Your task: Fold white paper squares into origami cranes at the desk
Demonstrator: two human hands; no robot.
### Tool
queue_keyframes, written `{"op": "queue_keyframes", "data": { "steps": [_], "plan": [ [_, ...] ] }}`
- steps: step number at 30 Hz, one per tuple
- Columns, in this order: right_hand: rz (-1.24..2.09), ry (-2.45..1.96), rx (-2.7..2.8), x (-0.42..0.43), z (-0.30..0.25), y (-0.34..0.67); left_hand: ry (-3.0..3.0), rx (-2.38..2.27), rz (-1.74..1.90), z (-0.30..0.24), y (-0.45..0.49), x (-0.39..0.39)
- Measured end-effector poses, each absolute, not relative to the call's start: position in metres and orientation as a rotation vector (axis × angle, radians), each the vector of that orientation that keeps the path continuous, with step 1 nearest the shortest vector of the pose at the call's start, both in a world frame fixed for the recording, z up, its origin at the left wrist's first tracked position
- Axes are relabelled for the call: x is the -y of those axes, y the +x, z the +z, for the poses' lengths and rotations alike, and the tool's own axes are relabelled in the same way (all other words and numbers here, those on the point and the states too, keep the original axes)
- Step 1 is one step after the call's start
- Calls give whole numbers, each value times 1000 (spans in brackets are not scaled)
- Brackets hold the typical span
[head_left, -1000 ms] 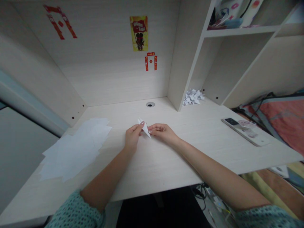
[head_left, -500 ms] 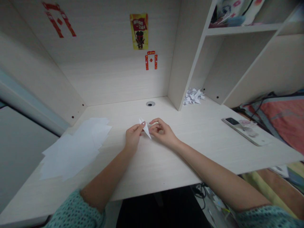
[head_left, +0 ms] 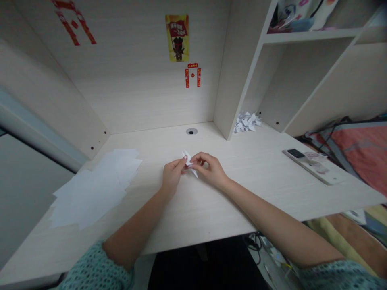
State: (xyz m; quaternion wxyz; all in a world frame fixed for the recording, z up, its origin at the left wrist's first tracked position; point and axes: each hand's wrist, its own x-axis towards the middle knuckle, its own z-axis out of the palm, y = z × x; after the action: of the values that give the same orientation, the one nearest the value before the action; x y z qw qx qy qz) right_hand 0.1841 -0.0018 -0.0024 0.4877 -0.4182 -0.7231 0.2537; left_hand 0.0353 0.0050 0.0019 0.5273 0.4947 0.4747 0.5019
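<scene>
Over the middle of the desk I hold a small piece of folded white paper (head_left: 188,157) with narrow pointed ends. My left hand (head_left: 173,172) is closed on its left side, thumb on top. From the right, my right hand (head_left: 210,169) pinches the paper between thumb and fingertips. One point sticks up past my left thumb and another slants down between the hands. The fingers cover the middle of the paper, so its full shape is hidden.
Loose white sheets (head_left: 96,189) lie overlapping on the desk's left. A heap of small folded papers (head_left: 246,122) sits beneath the shelf (head_left: 311,37) at back right. A phone (head_left: 313,167) lies to the right. A cable hole (head_left: 191,131) is near the back wall.
Both hands have shifted slightly right with the folded paper. My right fingers have closed in on it, and its pointed ends now stand at a different angle.
</scene>
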Motion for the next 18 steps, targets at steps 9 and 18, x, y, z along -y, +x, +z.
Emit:
{"op": "queue_keyframes", "data": {
  "steps": [9, 18],
  "plan": [
    [490, -941, 1699, 2, -4, 186, 1292, -1153, 1174, 1, 36, -5],
    [515, -925, 1668, -2, -3, 184, 1374, -1098, 1182, 0, 36, -4]
  ]
}}
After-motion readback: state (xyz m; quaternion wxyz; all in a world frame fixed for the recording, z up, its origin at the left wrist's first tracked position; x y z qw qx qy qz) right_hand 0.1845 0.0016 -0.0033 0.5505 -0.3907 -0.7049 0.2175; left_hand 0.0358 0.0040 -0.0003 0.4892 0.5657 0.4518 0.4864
